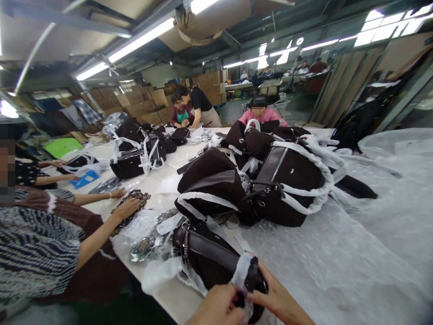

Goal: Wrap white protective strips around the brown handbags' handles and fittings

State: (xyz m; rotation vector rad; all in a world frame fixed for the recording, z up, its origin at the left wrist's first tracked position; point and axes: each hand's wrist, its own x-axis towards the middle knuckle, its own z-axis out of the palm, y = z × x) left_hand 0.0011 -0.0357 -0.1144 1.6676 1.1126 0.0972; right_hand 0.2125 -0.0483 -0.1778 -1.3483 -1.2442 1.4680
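A dark brown handbag lies nearest me on the table, with a smooth dark band across it and a braided trim at its left end. Part of its handle is covered in white wrapping. My right hand grips the wrapped handle from the right, thumb and fingers around it. Just below, my left hand has its curled fingers closed on the same handle. The exact spot under my left fingertips is hidden. More white wrapping hangs off the bag's left side.
Several dark bags with white-wrapped handles are heaped ahead. Clear plastic sheeting spreads to the right. On the left, a co-worker's hands touch patterned pieces on the table. Other people work around the table; cartons are stacked behind.
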